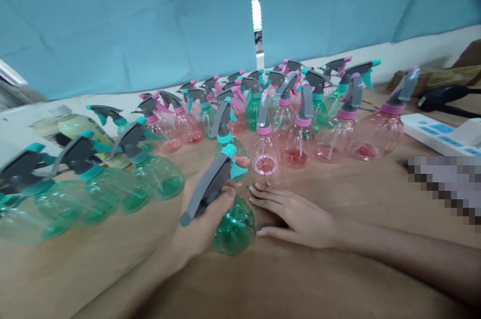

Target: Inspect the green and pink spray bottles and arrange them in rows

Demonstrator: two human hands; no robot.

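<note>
My left hand (205,224) is wrapped round the neck of a green spray bottle (235,229), whose grey and teal trigger head tilts up toward the left. Just right of that bottle, my right hand (296,214) lies flat on the brown table (300,284), fingers stretched out, holding nothing. Beyond my right fingertips stands a pink spray bottle (265,151) with a grey trigger head. Another green spray bottle (224,126) is directly behind the held one, partly hidden by it.
Green spray bottles (158,179) line the left side, and several pink ones (332,141) the right. Mixed bottles (253,108) crowd the back before a blue cloth (131,23). A white power strip (436,131) and a black cabled object (443,96) lie at right.
</note>
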